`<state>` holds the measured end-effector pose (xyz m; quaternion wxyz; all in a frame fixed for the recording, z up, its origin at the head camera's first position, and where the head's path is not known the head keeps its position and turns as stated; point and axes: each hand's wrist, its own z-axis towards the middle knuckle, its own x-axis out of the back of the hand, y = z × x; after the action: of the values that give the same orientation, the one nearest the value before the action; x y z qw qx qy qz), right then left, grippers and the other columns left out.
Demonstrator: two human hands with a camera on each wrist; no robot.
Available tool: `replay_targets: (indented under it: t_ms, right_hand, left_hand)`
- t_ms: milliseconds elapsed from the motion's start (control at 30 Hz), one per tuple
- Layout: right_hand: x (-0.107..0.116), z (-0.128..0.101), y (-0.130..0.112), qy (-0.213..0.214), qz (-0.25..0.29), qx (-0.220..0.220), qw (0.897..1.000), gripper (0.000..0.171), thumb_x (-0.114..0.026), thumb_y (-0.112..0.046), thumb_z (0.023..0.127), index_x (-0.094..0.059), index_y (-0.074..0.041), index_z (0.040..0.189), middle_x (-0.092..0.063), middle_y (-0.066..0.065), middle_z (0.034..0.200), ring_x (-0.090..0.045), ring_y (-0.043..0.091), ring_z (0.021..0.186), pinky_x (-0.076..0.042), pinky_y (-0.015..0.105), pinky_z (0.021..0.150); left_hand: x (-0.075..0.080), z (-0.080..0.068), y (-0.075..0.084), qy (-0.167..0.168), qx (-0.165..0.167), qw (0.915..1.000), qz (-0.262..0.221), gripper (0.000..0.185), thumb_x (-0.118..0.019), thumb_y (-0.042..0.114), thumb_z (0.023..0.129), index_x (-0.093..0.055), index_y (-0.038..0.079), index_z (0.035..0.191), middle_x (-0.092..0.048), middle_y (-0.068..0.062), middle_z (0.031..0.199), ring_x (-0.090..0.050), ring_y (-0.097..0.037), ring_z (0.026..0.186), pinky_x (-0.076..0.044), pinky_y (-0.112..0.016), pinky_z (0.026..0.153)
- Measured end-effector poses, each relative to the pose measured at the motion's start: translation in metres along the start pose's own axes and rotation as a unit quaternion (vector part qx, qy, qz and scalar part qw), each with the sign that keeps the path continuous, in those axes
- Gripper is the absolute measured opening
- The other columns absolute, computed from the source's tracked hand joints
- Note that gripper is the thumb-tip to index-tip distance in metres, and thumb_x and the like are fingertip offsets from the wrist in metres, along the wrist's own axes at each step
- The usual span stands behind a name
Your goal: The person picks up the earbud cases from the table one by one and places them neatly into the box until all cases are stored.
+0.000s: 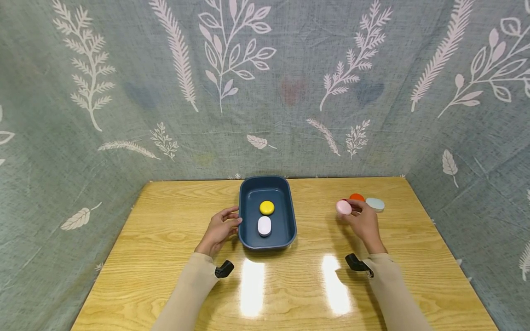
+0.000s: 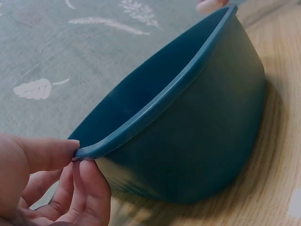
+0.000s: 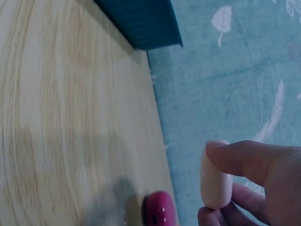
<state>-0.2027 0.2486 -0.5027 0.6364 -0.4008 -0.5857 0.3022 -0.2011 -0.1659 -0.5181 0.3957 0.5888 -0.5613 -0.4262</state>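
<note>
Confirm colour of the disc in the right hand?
Pale pink disc, pinched by the right hand; clearest in the head view.

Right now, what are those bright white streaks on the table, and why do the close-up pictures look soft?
Head view: two glare patches of overhead light on the glossy table. Left wrist view: the blue tray fills the picture, slightly soft. Right wrist view: the pink piece is blurred.

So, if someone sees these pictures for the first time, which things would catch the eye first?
Probably the dark blue tray at the middle of the wooden table, with a yellow disc and a pale oval piece inside. The left hand grips its near left rim. To the right, the right hand pinches a pink piece, lifted beside an orange piece and a pale blue one.
</note>
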Motion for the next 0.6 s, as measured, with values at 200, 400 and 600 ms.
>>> replay_targets:
  t_ms: [200, 400, 600]
  right_hand:
    - [-0.009, 0.000, -0.006, -0.001, -0.001, 0.029, 1.000, 0.053, -0.080, 0.008, 0.089, -0.059, 0.016, 0.137, -0.059, 0.036, 0.132, -0.061, 0.048, 0.123, -0.055, 0.046, 0.102]
    - [-0.016, 0.000, -0.012, -0.003, -0.003, 0.041, 0.999, 0.054, -0.080, 0.008, 0.088, -0.059, 0.015, 0.137, -0.061, 0.034, 0.130, -0.062, 0.047, 0.120, -0.054, 0.051, 0.103]
    - [-0.024, 0.001, -0.021, -0.007, 0.004, 0.059, 0.998, 0.053, -0.079, 0.009, 0.088, -0.059, 0.015, 0.137, -0.061, 0.035, 0.130, -0.061, 0.047, 0.121, -0.052, 0.053, 0.107]
  left_hand:
    - [0.000, -0.001, 0.001, 0.001, 0.000, 1.0000, 0.000, 0.050, -0.063, -0.003, 0.102, -0.053, -0.001, 0.151, -0.055, -0.010, 0.116, -0.058, -0.011, 0.083, -0.053, -0.022, 0.069]
    - [-0.001, -0.003, 0.001, 0.002, 0.002, 1.0000, 0.000, 0.051, -0.064, -0.003, 0.102, -0.052, -0.001, 0.152, -0.055, -0.010, 0.117, -0.058, -0.012, 0.084, -0.054, -0.023, 0.070]
    - [-0.001, -0.003, 0.001, 0.004, 0.000, 1.0000, 0.002, 0.051, -0.065, -0.002, 0.102, -0.053, -0.001, 0.152, -0.055, -0.011, 0.118, -0.059, -0.012, 0.084, -0.054, -0.023, 0.069]
